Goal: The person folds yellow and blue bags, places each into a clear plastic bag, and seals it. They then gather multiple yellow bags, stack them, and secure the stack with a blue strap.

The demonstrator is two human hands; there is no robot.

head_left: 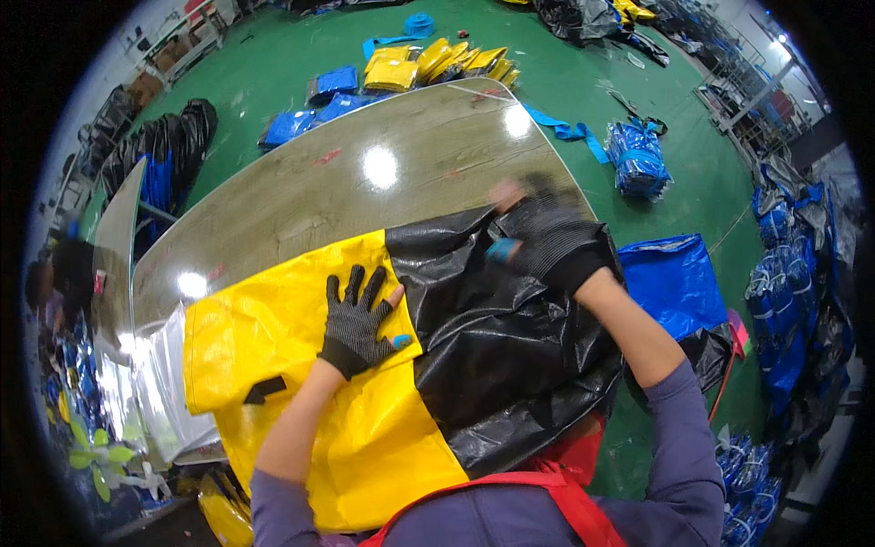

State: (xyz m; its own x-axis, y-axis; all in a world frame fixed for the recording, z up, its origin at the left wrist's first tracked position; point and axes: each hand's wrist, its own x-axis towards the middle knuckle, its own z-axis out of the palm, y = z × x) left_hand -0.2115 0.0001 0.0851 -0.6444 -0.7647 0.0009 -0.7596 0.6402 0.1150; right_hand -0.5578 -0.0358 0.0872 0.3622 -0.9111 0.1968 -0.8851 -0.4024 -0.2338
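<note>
On yellow sheet (264, 333): left hand (357, 321) splayed | right hand (554, 232) blurred, grip unclear | blue packets (335, 82) beyond table (283, 201)

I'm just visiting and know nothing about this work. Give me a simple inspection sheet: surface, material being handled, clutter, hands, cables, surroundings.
Surface: table with a shiny, brownish top reflecting lights.
Material: yellow-and-black sheet over the table's near side; its black part is wrinkled.
Clutter: whitish, translucent sheets at the left; yellow packets beyond the table.
Hands: both gloved; left hand spread on the yellow part; right hand blurred over the black part, grip unclear.
Cables: none certain; a blue strap lies beyond the table.
Surroundings: green floor; blue bundles at the right.
</note>
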